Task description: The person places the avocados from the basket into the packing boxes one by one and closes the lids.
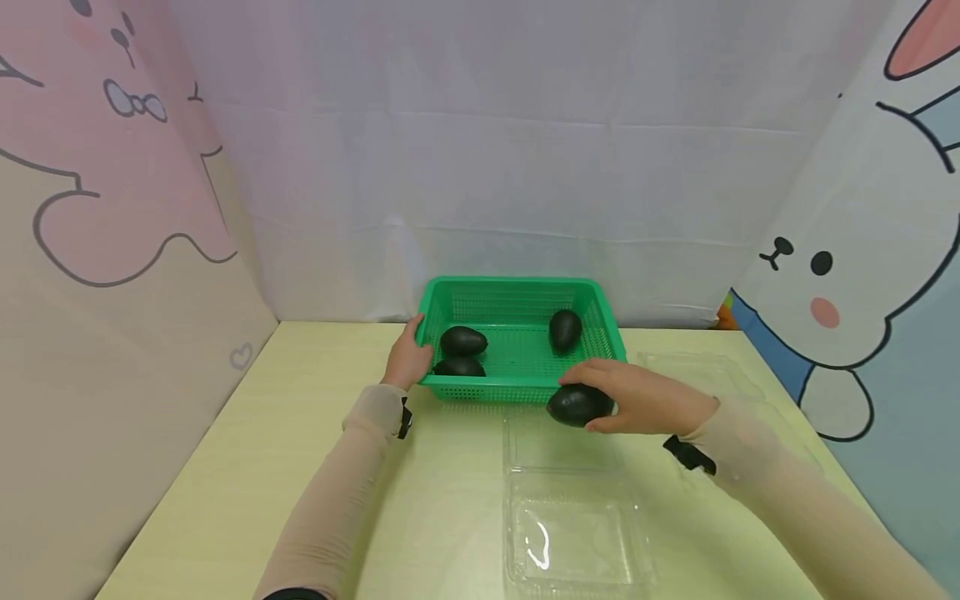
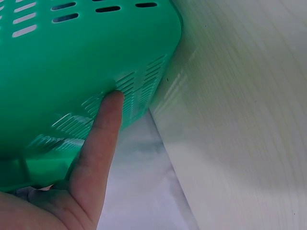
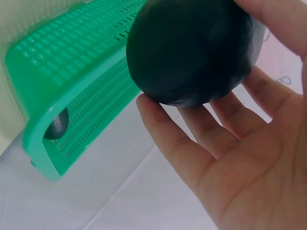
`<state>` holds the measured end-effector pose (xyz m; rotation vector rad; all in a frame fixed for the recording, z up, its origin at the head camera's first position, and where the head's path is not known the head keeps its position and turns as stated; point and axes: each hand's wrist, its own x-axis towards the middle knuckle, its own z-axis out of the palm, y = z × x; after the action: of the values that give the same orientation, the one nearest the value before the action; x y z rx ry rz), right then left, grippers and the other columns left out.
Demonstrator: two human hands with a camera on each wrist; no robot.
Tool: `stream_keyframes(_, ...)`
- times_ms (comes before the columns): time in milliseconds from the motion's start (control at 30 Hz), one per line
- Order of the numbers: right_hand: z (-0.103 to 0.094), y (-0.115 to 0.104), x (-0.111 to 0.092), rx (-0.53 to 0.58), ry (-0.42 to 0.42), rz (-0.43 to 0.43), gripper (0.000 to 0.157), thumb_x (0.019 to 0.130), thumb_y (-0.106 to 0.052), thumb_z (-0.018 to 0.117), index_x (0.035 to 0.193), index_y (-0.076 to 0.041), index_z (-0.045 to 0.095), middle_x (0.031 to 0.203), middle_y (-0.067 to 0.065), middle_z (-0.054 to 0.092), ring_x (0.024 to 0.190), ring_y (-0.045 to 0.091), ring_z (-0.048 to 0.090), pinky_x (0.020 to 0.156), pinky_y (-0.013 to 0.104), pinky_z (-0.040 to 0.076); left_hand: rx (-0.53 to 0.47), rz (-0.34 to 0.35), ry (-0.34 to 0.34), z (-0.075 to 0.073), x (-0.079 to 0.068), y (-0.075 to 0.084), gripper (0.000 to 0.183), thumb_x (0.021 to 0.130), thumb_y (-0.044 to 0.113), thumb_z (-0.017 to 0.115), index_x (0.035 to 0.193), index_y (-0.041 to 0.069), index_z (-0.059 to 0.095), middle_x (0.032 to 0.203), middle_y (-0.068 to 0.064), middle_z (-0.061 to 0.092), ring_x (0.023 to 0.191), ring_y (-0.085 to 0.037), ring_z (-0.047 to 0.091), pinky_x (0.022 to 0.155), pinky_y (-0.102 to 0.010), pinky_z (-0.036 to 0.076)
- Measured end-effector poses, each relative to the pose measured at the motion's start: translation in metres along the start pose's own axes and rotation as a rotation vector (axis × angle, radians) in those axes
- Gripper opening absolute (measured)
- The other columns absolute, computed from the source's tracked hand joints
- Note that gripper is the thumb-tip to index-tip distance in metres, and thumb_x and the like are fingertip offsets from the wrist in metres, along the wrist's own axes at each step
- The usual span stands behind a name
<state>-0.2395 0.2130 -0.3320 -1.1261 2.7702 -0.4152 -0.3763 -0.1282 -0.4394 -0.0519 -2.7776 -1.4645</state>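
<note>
My right hand (image 1: 637, 396) grips a dark avocado (image 1: 579, 406) between thumb and fingers, in front of the green basket's near rim. Seen from the right wrist, the fingers (image 3: 175, 143) curl under the avocado (image 3: 192, 52). My left hand (image 1: 409, 360) holds the left end of the green basket (image 1: 525, 392). In the left wrist view one digit of that hand (image 2: 96, 158) presses on the basket's slotted outer wall (image 2: 72, 81); its other fingers are mostly hidden. Inside the basket are an avocado (image 1: 565, 332) at the right and two more (image 1: 463, 341) at the left.
An open clear plastic clamshell box (image 1: 573, 533) lies on the pale wooden table (image 1: 225, 483), in front of the basket. More clear plastic packaging (image 1: 705, 371) lies at the right, partly behind the right arm. A white curtain (image 1: 510, 167) hangs behind the table.
</note>
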Motion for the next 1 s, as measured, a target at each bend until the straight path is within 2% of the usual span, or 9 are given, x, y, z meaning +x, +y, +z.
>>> stream_keyframes(700,0.021,-0.006,-0.02,-0.037,-0.061,-0.05,0.058,0.081,-0.027,0.079,0.132,-0.015,0.054,0.132,-0.001,0.053,0.12,0.019,0.051,0.093,0.036,0.048,-0.005,0.006,0.009,0.0,-0.001,0.002,0.065,0.094,0.01,0.04,0.156,0.016,0.021,0.148,-0.02,0.039,0.094,-0.034,0.051,0.077,-0.042,0.041)
stream_keyframes(1000,0.029,-0.011,-0.031,-0.006,-0.1,-0.05,0.057,0.08,-0.022,0.08,0.131,-0.017,0.055,0.129,-0.002,0.051,0.115,0.015,0.052,0.09,0.034,0.049,0.003,0.002,0.006,0.0,-0.002,0.003,0.065,0.094,0.009,0.041,0.156,0.017,0.021,0.147,-0.02,0.04,0.088,-0.032,0.052,0.073,-0.04,0.041)
